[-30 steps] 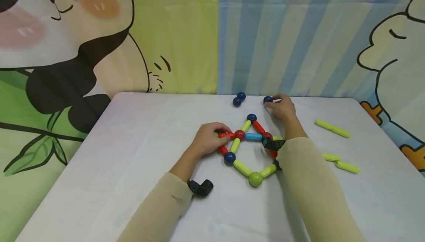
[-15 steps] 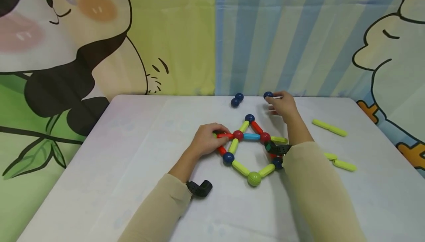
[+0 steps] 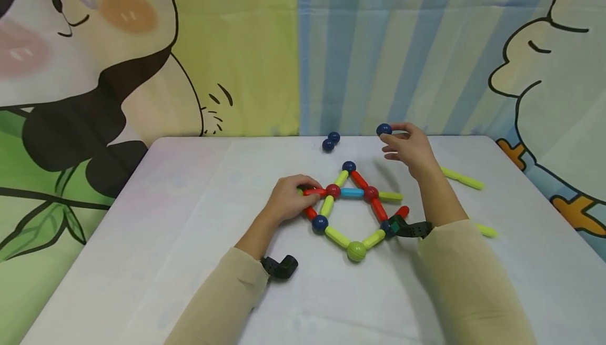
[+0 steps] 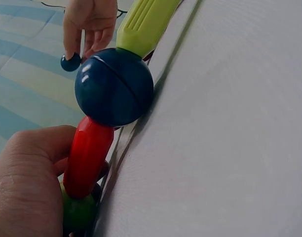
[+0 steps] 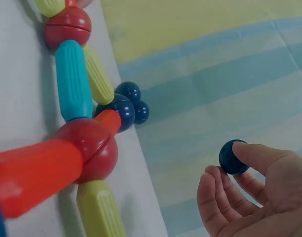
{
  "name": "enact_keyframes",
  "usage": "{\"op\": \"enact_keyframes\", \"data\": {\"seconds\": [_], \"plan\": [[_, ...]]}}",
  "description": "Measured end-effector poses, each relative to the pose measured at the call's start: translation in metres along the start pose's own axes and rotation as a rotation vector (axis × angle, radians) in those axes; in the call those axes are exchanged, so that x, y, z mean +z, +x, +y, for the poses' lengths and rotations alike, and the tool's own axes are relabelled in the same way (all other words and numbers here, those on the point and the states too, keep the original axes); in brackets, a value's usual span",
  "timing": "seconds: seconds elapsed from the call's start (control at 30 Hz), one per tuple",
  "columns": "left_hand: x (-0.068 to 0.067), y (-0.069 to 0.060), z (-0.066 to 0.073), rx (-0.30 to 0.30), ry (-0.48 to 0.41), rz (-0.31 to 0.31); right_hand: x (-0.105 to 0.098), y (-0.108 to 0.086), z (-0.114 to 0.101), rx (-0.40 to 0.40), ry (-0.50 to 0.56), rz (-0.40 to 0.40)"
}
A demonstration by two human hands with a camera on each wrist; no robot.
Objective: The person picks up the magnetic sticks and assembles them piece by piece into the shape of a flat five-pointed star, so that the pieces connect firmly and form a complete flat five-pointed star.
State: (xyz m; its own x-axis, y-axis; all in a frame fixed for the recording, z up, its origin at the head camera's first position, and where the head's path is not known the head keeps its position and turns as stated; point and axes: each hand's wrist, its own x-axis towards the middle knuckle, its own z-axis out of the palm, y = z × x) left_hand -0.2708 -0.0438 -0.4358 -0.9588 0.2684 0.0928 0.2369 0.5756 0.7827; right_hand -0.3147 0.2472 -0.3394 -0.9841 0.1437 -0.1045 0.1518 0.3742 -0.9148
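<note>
A frame of magnetic rods and balls lies on the table, with a blue rod between two red balls and a light green ball at the near corner. At its left end my left hand grips a green ball, mostly hidden by the fingers, beside a red rod. My right hand pinches a dark blue ball between thumb and fingers, up off the table beyond the frame's far corner ball. The other fingers of that hand are spread loosely.
Two loose dark blue balls sit together at the table's far edge. Yellow-green rods lie on the right, partly behind the right arm. A patterned curtain hangs directly behind the table.
My right hand has lifted the dark blue ball off the far edge and moved slightly right with it. My left hand keeps its grip on the frame. The head view has shifted a little.
</note>
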Motion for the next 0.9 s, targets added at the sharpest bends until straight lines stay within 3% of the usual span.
{"op": "enact_keyframes", "data": {"seconds": [0.33,0.67,0.9], "plan": [[0.0,0.001,-0.001,0.001,-0.003,0.001,-0.015,-0.026,0.016,-0.003,0.021,-0.059],[-0.001,-0.001,0.002,-0.036,-0.013,-0.004,-0.029,-0.045,0.031,-0.038,-0.067,-0.091],[0.0,-0.001,0.0,-0.066,-0.01,-0.009,-0.038,-0.056,0.042,0.004,-0.117,-0.115]]}}
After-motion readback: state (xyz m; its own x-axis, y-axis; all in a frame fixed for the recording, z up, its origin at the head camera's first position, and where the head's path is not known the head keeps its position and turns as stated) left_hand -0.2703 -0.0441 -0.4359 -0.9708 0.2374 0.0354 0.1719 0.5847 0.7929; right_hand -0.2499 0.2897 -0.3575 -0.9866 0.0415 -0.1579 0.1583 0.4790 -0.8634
